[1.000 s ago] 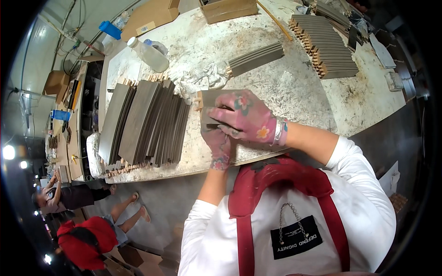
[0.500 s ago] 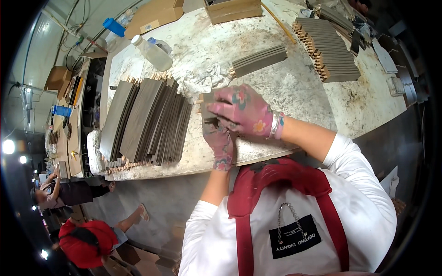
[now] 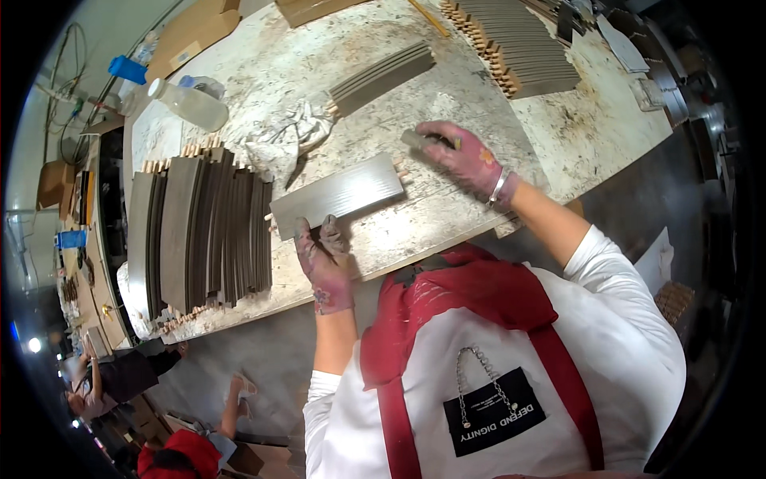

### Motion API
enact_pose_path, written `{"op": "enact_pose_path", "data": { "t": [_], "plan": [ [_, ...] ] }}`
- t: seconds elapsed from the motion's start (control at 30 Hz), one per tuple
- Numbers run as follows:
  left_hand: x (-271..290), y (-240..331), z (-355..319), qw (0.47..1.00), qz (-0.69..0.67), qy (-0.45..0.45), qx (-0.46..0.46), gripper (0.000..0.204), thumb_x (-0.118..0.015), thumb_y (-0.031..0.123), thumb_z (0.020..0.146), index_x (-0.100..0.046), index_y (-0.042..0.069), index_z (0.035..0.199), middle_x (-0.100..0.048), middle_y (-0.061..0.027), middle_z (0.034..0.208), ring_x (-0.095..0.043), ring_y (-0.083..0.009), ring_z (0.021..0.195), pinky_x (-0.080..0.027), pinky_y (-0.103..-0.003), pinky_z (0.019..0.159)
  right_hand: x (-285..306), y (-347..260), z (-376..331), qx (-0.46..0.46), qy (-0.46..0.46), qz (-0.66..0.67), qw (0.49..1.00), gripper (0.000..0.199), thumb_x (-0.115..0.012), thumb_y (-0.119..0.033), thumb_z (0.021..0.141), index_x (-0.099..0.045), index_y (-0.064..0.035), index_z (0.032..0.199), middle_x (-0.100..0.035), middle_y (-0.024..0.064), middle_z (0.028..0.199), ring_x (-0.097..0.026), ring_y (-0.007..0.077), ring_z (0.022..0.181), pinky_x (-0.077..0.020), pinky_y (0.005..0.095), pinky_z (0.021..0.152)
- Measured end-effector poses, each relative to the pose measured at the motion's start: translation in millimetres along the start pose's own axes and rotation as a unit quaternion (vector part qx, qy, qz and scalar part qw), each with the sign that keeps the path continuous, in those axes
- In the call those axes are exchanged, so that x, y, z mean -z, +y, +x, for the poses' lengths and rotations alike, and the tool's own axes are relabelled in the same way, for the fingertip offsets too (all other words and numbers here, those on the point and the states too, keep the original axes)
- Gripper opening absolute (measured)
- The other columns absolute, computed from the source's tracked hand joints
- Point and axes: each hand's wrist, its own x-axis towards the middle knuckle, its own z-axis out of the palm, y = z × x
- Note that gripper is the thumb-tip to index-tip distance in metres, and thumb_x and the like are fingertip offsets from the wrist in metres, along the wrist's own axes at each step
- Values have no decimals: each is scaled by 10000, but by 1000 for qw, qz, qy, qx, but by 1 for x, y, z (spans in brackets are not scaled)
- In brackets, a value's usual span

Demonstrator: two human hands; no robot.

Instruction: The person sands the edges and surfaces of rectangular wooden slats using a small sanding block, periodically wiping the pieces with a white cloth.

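Observation:
A grey-brown wooden board [image 3: 339, 191] with dowel pegs at its ends lies slanted near the worktable's front edge, broad face up. My left hand [image 3: 325, 259], in a pink flowered glove, grips its lower left edge between thumb and fingers. To the right of the board and apart from it, my right hand [image 3: 471, 160], gloved alike, pinches a small flat grey block [image 3: 415, 141], slightly blurred; I cannot make out its exact kind. Left of my left hand, several similar boards [image 3: 195, 231] stand on edge in a tight row. A crumpled white cloth [image 3: 291, 140] lies beyond the held board.
A short group of boards [image 3: 383, 78] lies farther back, and a longer row of boards [image 3: 519, 52] fills the far right. At the back left are a cloudy plastic bottle [image 3: 191, 105] and cardboard [image 3: 191, 36]. Two people are beyond the table at lower left.
My hands, together on the board before, are now apart: the right has moved right with the grey block. The board now lies crosswise, broad face up. My view has shifted right.

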Motion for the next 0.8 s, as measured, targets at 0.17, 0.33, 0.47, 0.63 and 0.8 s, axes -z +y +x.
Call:
{"op": "enact_pose_path", "data": {
  "t": [0.17, 0.33, 0.47, 0.63, 0.8],
  "plan": [
    [34, -16, 18, 999, -10, -30, -8, 463, -612, 368, 986, -578, -72, 1125, -692, -161, 932, -650, -149, 653, -536, -211, 506, -30, 20, 2, 23, 13, 14, 1000, 567, -618, -406, 946, -574, 44, 1289, -630, 214, 1222, -626, 269, 1128, -505, 348, 961],
    [35, -27, 9, 995, -1, -75, -70, 366, -556, 218, 993, -460, 22, 1287, -568, -294, 1242, -653, -326, 1070, -624, -355, 838, -42, 9, 20, 6, 20, -104, 994, 443, -647, -321, 920, -612, -28, 1250, -631, 210, 1193, -622, 356, 1072, -496, 399, 953],
    [19, -29, -1, 996, -16, -53, -67, 292, -548, 205, 971, -460, 6, 1166, -561, -273, 1222, -636, -305, 1082, -607, -347, 882, -57, 38, 21, 85, 14, -161, 983, 405, -637, -272, 912, -589, -39, 1239, -610, 234, 1148, -621, 396, 1028, -502, 420, 925],
    [26, -31, 7, 996, -33, -61, -53, 335, -524, 227, 1007, -457, 73, 1296, -555, -254, 1277, -638, -304, 1090, -604, -326, 884, -60, 29, 2, 69, 8, -198, 978, 379, -642, -259, 909, -585, -60, 1226, -613, 234, 1131, -623, 397, 1013, -507, 425, 906],
    [22, -30, 11, 998, -17, -11, -63, 430, -513, 228, 1032, -429, 138, 1444, -539, -253, 1344, -648, -310, 1107, -623, -327, 847, -37, 16, -41, 6, -121, -195, 973, 428, -675, -339, 911, -625, -40, 1213, -622, 199, 1187, -632, 343, 1045, -502, 394, 924]
  ]
}}
